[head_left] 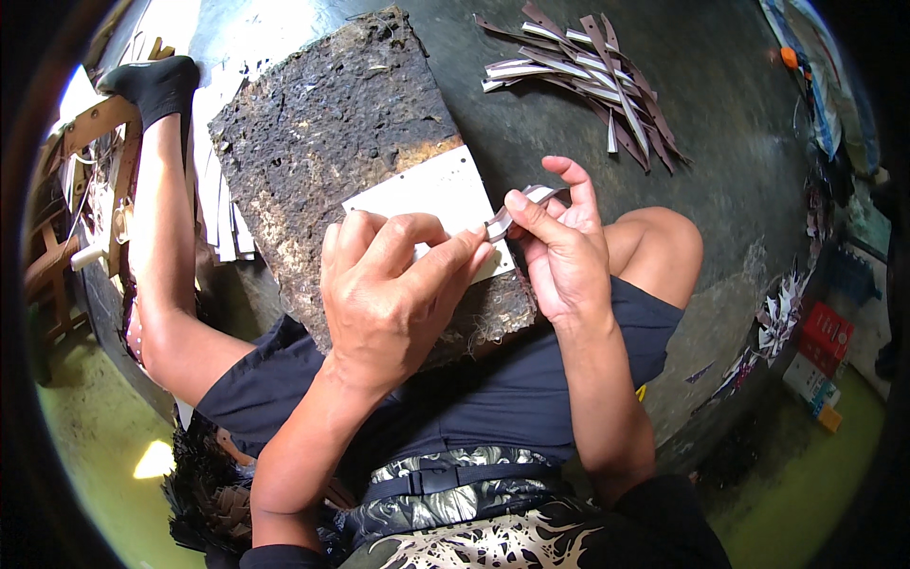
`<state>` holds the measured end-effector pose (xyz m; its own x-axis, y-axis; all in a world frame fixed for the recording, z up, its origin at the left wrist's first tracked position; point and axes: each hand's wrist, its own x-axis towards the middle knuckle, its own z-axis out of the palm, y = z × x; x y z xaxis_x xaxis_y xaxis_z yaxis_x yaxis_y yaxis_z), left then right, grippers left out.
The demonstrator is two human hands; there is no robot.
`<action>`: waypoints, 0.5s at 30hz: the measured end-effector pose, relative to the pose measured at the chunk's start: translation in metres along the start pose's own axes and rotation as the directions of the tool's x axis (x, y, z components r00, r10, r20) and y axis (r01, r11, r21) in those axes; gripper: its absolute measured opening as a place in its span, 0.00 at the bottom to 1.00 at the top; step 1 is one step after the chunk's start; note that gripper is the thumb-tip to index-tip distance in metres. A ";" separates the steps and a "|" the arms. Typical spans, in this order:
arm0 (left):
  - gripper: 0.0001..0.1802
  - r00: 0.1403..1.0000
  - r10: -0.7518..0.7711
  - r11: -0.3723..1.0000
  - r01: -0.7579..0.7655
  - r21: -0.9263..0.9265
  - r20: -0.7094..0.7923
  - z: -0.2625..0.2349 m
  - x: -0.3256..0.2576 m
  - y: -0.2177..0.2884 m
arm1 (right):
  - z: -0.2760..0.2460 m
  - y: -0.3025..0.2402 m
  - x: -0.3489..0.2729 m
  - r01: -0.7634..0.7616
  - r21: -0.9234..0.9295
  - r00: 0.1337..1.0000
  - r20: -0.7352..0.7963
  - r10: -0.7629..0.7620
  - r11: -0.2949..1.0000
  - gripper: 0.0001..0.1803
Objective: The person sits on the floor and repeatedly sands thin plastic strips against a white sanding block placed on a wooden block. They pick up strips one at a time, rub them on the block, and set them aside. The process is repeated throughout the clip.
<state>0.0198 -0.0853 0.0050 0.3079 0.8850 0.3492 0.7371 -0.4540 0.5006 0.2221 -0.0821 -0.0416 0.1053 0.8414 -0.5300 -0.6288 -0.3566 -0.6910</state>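
Note:
A narrow, bent strip (500, 226), pale in the middle with darker edges, is held between my two hands. My left hand (384, 275) pinches its near end between thumb and fingertips, above a white sheet. On the right, my right hand (567, 251) grips the strip's other end with its thumb, while the index finger curls up. The white sheet (412, 192) has small dark holes near its edges and is partly hidden by my left hand. It lies on a thick, rough, dark slab (332, 114) in front of me.
Brown-and-white strips (592, 81) lie in a loose pile on the dark floor at the far right. Long white pieces (226, 223) lie left of the slab, near a wooden frame (100, 123). A red box (825, 337) and scraps (782, 308) sit at the right.

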 end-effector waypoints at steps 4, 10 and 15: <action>0.13 0.998 -0.001 0.998 -0.003 0.056 0.064 -0.006 0.007 0.005 | -0.007 0.008 0.006 0.014 -0.032 1.000 -0.023 -0.015 0.999 0.34; 0.12 0.992 -0.001 0.996 0.012 -0.089 0.124 -0.013 0.021 0.004 | -0.020 0.014 0.022 0.083 -0.302 0.976 -0.169 -0.139 0.950 0.31; 0.09 0.832 -0.451 0.888 0.380 -0.261 -0.323 -0.059 0.012 -0.094 | -0.021 -0.035 0.014 0.435 -0.548 0.895 0.175 -0.411 0.715 0.35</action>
<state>-0.0812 -0.0385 0.0087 -0.2708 0.9076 0.3209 0.6141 -0.0938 0.7836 0.2615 -0.0659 -0.0351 0.2183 0.9703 -0.1040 0.0183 -0.1107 -0.9937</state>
